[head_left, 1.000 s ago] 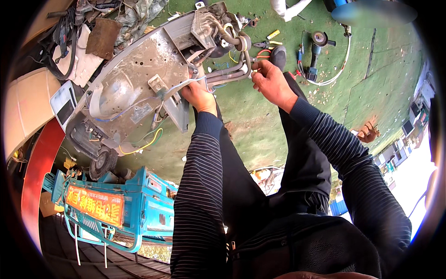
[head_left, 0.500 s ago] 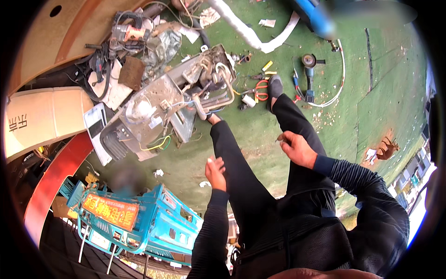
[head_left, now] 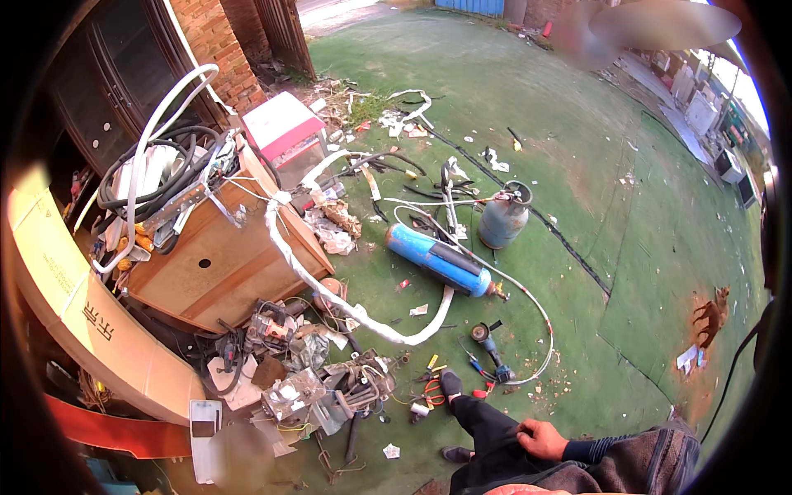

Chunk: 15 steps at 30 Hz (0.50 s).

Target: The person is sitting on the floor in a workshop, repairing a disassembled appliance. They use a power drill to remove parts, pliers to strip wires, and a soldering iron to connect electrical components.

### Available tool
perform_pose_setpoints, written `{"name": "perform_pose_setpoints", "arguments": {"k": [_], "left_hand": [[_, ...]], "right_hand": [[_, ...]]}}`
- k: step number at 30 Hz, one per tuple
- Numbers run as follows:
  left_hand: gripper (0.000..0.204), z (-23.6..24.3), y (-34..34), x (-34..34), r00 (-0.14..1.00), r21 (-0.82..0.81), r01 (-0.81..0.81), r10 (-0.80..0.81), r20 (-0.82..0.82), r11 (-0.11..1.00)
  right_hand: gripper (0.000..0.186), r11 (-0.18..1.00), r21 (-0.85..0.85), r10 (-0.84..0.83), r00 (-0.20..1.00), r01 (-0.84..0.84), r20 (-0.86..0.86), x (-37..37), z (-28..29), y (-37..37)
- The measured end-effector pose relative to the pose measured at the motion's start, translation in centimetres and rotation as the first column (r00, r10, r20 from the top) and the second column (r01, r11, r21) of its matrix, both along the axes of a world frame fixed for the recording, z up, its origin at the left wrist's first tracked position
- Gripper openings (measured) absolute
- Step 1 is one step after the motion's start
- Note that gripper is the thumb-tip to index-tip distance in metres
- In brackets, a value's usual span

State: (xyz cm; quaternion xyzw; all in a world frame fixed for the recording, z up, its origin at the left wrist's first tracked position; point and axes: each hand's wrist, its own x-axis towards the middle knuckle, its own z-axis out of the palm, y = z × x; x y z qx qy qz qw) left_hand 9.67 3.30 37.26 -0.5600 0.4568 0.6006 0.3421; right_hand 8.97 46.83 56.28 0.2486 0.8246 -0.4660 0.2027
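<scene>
My right hand is beside my right knee, over the dark trousers. Its fingers are curled in; whatever they hold, if anything, is hidden. My left hand is out of the picture. Close to my shoe lie orange-handled scissors, a small white roll and a yellow-handled tool. A blue cordless angle grinder lies just beyond. Left of my feet sits a dirty opened appliance unit with bent metal tubes.
A blue cylinder lies on the green ground, with a grey gas bottle upright behind it. A white wrapped pipe and a thin hose curve across. Left stands a wooden cabinet heaped with cables. A brown dog is at right.
My view has swung up and outward, bringing in the cylinder, gas bottle and cabinet. My left hand and the turquoise frame have left the picture. My right hand is now lower in view.
</scene>
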Motion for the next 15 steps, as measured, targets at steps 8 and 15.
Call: {"name": "perform_pose_setpoints", "arguments": {"k": [8,15], "left_hand": [[0.041,-4.8,-3.7,17.0,0.951,-0.160,-0.108,0.054,-0.306,0.981],[0.035,-1.0,0.8,34.3,0.974,-0.259,-0.167,0.199,0.105,0.951]], "right_hand": [[0.021,0.958,-0.188,-0.176,0.962,0.216,0.210,11.0,1.1,-0.2],[0.013,0.979,-0.172,-0.081,0.983,0.109,0.163,14.2,1.6,4.0]]}}
